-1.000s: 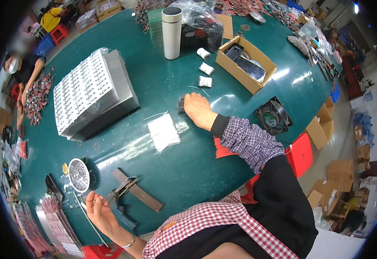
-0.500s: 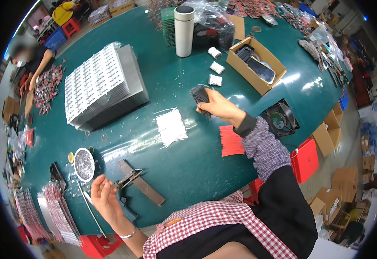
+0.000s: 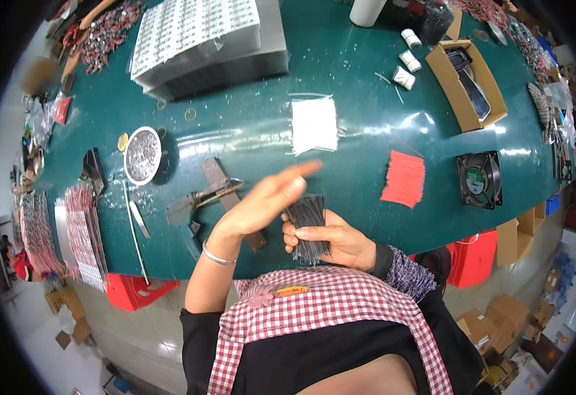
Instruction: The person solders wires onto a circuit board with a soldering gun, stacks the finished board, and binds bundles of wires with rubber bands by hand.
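your right hand point(image 3: 344, 242) grasps a bundle of black wires point(image 3: 309, 220), while your left hand point(image 3: 261, 201), unclenched with fingers outstretched, hovers near its top.

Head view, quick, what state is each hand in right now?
Left hand: open, with nothing visible in it.
Right hand: closed around a bundle of thin black strands.

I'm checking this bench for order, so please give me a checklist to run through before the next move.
1. Bundle of thin black strands gripped in the bare right hand: ok.
2. Bare left hand holding nothing: ok.
3. Flat pile of red strands apart from flat pile of white strands: ok.
4. White pile's edges tidy: not ok, some strands jut out.
5. Black bundle's ends all level: cannot tell.
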{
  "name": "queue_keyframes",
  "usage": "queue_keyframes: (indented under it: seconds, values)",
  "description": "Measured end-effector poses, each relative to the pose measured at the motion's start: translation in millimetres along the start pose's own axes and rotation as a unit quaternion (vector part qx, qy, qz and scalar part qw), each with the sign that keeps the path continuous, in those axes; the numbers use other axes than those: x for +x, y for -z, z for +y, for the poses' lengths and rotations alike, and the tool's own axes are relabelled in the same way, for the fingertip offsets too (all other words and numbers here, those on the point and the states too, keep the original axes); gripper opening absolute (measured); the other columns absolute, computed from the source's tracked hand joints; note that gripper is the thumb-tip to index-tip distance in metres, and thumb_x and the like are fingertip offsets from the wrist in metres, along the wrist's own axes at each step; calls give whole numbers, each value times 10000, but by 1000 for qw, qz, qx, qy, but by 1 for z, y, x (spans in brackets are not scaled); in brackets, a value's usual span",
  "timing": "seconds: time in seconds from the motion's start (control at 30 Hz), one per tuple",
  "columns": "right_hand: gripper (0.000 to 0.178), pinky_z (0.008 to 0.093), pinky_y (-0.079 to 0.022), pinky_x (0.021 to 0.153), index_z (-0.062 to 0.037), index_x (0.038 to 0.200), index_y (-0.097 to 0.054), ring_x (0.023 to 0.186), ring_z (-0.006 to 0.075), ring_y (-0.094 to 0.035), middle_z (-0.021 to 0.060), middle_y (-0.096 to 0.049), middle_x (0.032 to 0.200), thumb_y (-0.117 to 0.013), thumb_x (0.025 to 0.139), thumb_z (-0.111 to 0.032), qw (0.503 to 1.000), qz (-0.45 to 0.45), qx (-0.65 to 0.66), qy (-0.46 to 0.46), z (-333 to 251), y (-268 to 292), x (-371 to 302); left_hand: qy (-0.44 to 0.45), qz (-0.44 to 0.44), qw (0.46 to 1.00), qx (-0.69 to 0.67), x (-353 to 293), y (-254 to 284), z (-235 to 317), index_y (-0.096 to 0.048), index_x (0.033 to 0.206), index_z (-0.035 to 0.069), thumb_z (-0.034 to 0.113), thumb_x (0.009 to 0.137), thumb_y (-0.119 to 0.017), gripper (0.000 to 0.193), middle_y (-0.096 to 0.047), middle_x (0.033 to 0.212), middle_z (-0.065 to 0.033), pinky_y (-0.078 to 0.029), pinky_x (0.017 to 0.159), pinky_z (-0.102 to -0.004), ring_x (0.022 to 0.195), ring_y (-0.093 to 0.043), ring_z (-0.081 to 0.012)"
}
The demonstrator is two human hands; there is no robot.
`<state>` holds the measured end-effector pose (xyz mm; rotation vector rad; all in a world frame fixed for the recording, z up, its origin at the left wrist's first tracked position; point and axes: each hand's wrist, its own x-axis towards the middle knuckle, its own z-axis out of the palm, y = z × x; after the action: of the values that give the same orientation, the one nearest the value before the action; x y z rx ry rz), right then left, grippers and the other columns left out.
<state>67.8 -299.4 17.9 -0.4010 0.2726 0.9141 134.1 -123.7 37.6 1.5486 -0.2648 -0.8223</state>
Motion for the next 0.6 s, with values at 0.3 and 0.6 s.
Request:
queue_keyframes:
  seconds: [0.3,0.6]
  values:
    - [295,299,-504,806,-6,1100,-529,897,171,-608,65,-585,938,-668,853,-93,995,-33,-57,-79,28,9,-8,-90,-109,990,10,-15,-9,-17,-435,1362,-3,452,963,-444,606,-490,1341,-208,-425,989,-411,1209,-503,-312]
    - [291,313,-517,842,-3,1122,-516,893,150,-613,62,-573,949,-646,875,-89,992,-33,-59,-111,25,11,-2,-102,-159,966,178,-33,-3,-8,-406,1384,18,282,943,-521,527,-469,1348,-218,-383,1028,-429,1255,-454,-359]
